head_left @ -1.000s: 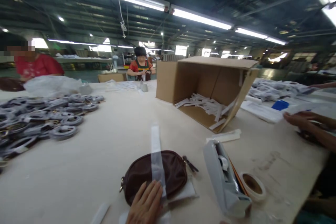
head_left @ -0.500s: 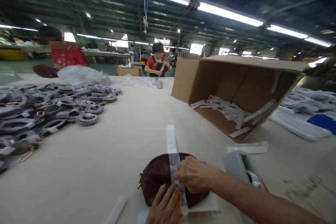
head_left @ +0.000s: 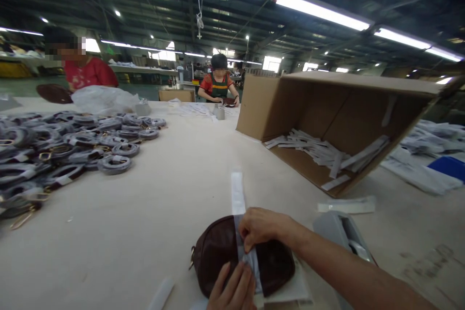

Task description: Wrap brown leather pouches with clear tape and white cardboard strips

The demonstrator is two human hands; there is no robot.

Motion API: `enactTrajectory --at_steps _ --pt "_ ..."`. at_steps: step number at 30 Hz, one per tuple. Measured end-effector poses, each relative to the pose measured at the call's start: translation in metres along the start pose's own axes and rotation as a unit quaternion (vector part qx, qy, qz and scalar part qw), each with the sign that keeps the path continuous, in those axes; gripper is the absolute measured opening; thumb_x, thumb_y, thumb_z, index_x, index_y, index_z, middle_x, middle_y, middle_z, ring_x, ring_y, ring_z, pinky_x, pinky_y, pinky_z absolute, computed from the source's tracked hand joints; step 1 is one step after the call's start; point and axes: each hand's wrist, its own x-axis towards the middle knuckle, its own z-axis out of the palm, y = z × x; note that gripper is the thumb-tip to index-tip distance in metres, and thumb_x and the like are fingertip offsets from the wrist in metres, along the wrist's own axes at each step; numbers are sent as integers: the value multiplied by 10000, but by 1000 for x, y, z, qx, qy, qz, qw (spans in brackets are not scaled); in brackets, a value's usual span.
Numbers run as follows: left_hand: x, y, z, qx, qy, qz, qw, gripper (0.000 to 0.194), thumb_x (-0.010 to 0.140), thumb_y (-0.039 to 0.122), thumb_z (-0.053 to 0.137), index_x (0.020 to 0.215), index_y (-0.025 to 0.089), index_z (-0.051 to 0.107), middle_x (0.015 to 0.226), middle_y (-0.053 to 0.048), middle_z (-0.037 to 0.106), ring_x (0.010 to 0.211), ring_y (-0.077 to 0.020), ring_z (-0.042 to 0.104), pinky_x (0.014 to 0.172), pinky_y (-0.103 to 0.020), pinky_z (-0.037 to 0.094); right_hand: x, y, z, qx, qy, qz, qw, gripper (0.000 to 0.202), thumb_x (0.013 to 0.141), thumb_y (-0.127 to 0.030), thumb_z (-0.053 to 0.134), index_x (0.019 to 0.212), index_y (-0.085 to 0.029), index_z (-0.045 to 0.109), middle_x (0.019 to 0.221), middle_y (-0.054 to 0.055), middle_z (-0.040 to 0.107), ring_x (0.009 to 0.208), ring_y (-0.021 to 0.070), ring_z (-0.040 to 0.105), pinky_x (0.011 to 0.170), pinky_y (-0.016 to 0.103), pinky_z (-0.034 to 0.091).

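Head view: while your hands meet at the near table [head_left: 152,213] edge, both work one pouch.
Pouch [head_left: 218,252]: brown, flat beside the tape dispenser [head_left: 341,232].
Right hand [head_left: 263,227]: fingertips pinch the strip [head_left: 241,223] over the pouch.
Left hand [head_left: 234,290]: fingers flat, pressing the strip's near end.

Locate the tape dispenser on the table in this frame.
In the head view, the grey tape dispenser sits low on the right of the table, just beyond the person's right forearm, right of the brown pouch and in front of the tipped cardboard box.

Dark brown pouch [head_left: 218,252], white strip [head_left: 238,193], tan cardboard box [head_left: 327,106].
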Motion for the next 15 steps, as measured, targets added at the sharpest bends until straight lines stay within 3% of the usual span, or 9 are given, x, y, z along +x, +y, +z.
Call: enactTrajectory --at_steps 4,8,11,15 --pt "8 -2 -5 6 -10 5 1000 392 941 224 305 858 142 679 887 -17 706 912 -141 615 1158 -365 201 -1 20 8 48 105 73 991 264 564 -194 854 749 -181 666 568 -74 565 532 117 531 444 174 315" --pt "13 -3 -9 3 -4 16 1000 361 936 238 334 857 139 672 892 -18 699 920 -138 607 1146 -347 218 -15 19 23 45 254 117 959 96 793 -102 632 876 -149 620 806 40 617 758 177 571 677 248 432" --pt "11 -2 -9 -1 -5 10 1000 343 934 248 347 875 146 669 906 -17 684 941 -142 597 1138 -334 226 -34 0 45 35 310 61 948 131 845 -72 518 881 -168 600 934 67 601 906 189 535 820 290 418" --pt "10 -1 -12 4 -3 -14 1000 344 938 252 335 882 163 663 871 -29 644 925 -146 590 1119 -331 265 -54 -24 89 -12 349 -48 936 162 800 -58 481 847 -173 585 903 51 605 859 199 518 769 317 402"
